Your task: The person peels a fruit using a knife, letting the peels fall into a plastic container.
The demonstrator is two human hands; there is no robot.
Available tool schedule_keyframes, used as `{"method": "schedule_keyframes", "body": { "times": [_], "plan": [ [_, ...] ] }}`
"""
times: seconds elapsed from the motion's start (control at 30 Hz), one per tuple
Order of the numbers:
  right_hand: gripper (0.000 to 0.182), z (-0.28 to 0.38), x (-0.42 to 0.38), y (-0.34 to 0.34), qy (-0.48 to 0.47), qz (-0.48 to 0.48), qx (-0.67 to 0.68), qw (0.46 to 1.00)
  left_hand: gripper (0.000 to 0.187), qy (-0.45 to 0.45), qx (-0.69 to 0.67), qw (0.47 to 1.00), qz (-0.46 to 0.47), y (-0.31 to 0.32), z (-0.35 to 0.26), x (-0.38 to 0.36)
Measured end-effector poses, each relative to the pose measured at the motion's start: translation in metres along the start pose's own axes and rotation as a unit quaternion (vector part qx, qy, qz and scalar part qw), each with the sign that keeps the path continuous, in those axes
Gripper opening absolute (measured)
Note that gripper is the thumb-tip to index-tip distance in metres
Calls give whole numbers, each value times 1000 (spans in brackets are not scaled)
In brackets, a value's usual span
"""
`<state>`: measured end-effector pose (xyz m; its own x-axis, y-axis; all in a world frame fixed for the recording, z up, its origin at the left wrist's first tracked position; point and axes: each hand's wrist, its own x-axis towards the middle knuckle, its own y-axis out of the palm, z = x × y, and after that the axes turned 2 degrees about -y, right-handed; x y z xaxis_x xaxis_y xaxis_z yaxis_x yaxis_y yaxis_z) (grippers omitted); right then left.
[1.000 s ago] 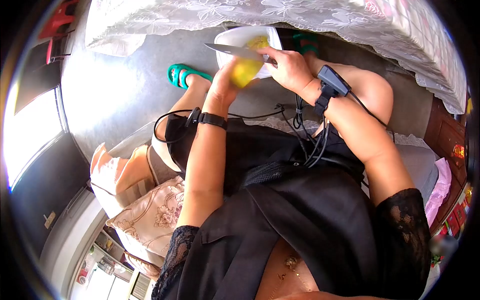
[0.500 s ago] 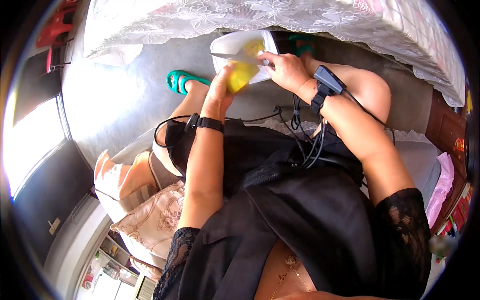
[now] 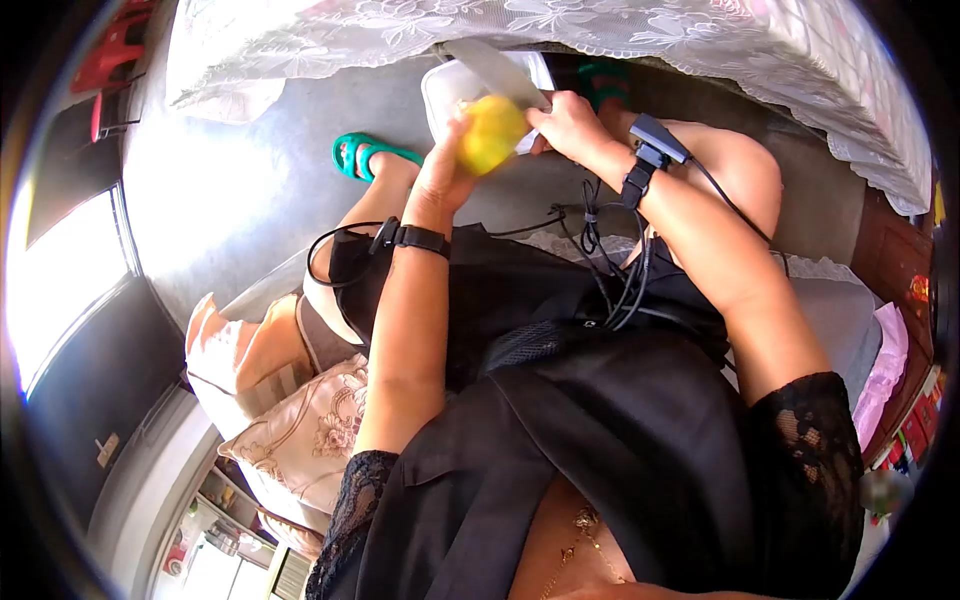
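The left hand (image 3: 443, 175) holds a rounded yellow piece of produce (image 3: 488, 135), fingers curled around its left and near sides; motion blur hides its finer detail. The right hand (image 3: 572, 128) grips a knife (image 3: 498, 75) — its fingers are closed around the handle, and the broad blade slants toward the far left, on the far side of the yellow piece of produce. Whether the blade touches it, I cannot tell.

Behind both hands in the view is a white plastic tub (image 3: 438, 92), its near right part partly hidden by them. A white lace tablecloth (image 3: 400, 38) hangs along the far side, and a green sandal (image 3: 365, 157) is on the foot to the left of the tub, on the grey floor (image 3: 240, 180).

Each wrist wears a black strap; the right one also carries a dark grey device (image 3: 658, 138). Black cables (image 3: 628, 285) bunch near the right knee and run across the lap — a floral cushion (image 3: 310, 425) lies to the left of the left forearm.
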<state>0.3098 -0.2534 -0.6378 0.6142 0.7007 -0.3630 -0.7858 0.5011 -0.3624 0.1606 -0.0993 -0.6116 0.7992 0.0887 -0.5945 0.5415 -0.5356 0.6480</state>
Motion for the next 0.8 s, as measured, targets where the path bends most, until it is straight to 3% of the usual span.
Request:
{"method": "schedule_keyframes", "body": {
  "times": [0.13, 0.23, 0.33, 0.43, 0.53, 0.73, 0.8],
  "plan": [
    [35, 12, -5, -9, -12, 10, 29, 999, 63, 23, 93, 995, 22, 9, -1, -4],
    [36, 23, -11, -12, -25, 10, 11, 1000, 62, -14, 55, 998, -11, 17, -6, -8],
    [35, 23, -12, -11, -47, 14, -4, 999, 57, -21, 57, 998, 25, 11, -8, -9],
    [34, 27, -13, -11, -45, 12, 0, 999, 54, 33, 139, 990, 1, 18, -11, -11],
    [33, 28, -13, -8, -41, 9, 12, 999, 76, 45, 187, 980, -46, 14, -14, -11],
    [25, 36, -13, -10, -66, 3, 6, 998, 92, 82, 267, 946, -164, 16, -6, -6],
    [27, 41, -14, -11, -84, 8, 12, 996, 88, 70, 253, 959, -104, 15, -13, -8]
  ]
}}
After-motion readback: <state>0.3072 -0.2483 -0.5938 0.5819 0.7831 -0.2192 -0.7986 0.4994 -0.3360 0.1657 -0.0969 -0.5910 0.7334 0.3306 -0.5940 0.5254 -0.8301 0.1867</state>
